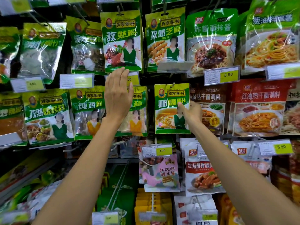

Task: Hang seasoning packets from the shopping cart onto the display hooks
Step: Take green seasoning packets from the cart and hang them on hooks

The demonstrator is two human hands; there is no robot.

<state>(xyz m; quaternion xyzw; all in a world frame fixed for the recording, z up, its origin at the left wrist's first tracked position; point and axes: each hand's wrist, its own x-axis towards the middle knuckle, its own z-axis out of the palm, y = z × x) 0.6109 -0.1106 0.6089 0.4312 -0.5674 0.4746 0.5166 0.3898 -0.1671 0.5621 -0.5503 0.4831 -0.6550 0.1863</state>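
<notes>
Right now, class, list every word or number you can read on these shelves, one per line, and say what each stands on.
"孜然粉": green packet above the left hand.
"咖喱粉": yellow-green packet pinched by the right hand.
"炸酱面拌酱": noodle packet.
"红油热干面调料": red packet.
"5.90": upper price tag.
"3.00": middle price tag.
"5.90": lower-right tag.
Small print on tags and far-left labels: too blurred.

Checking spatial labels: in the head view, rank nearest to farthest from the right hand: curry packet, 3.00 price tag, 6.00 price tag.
1. curry packet, pinched by the right hand.
2. 3.00 price tag, below-left.
3. 6.00 price tag, far left.
</notes>
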